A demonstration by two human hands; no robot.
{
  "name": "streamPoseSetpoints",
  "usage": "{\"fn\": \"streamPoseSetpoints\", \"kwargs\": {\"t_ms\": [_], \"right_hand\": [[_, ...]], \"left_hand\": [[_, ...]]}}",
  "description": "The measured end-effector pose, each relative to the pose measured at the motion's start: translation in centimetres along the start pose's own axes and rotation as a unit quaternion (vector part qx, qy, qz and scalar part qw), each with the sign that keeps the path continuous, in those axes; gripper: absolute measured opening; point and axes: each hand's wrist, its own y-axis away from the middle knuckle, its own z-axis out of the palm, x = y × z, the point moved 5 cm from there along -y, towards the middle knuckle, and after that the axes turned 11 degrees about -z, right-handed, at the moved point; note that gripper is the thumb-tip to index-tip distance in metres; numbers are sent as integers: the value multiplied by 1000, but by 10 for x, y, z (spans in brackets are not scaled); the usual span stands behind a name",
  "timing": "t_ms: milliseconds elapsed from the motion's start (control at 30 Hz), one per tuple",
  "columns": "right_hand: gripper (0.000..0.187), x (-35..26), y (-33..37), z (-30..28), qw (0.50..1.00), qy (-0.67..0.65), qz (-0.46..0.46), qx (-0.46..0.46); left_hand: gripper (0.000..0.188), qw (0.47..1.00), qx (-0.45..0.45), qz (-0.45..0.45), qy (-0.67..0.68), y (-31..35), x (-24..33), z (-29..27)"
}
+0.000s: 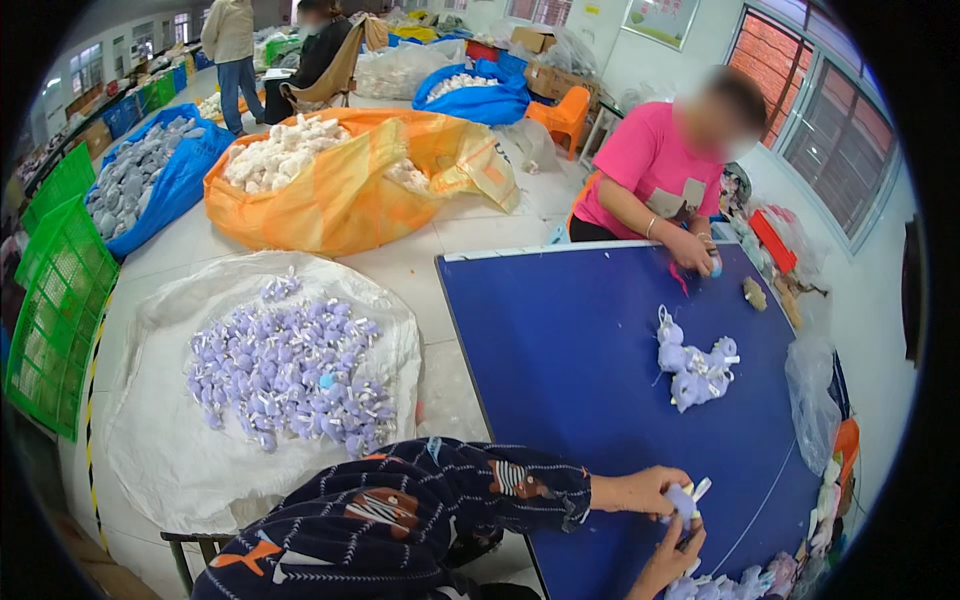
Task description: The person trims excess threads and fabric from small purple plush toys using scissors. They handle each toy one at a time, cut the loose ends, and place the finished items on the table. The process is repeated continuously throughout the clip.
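Over the near part of the blue table (590, 350), both my hands hold one small lavender plush toy (682, 503) with a white tag or ribbon sticking up from it. My left hand (645, 493), coming out of a dark patterned sleeve, grips it from the left with closed fingers. From below, my right hand (672, 562) pinches the same toy between thumb and fingers. Farther up the table lies a cluster of similar lavender plush toys (690, 365) with white loops. More lavender and pinkish plush pieces (735, 585) lie at the near edge beside my right hand.
Across the table a person in a pink shirt (650, 160) handles a small item. Left of the table, a white sack (150, 430) bears a heap of lavender toys (290, 365). Beyond stand an orange sack (330, 215), blue sacks (160, 215) and green crates (60, 320).
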Motion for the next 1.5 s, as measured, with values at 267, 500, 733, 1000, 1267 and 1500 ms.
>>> {"fn": "streamPoseSetpoints", "kwargs": {"t_ms": [267,500,733,1000,1267,1500], "right_hand": [[33,-39,-11,-10,998,48,46,-9],[36,-51,-10,-8,985,-26,167,-26],[27,-54,-11,-8,992,-65,107,-23],[22,-42,-3,-3,988,-104,111,-15],[17,-41,-2,2,983,-167,80,-10],[21,-39,-2,4,972,-190,136,-14]], "left_hand": [[41,998,-32,-31,46,5,-1,6],[37,982,-99,-64,147,6,-3,15],[33,990,-67,-41,119,5,-4,14],[33,999,6,33,6,-6,-13,9],[39,980,72,128,-136,-1,-5,8],[46,998,26,20,-56,6,2,10]]}}
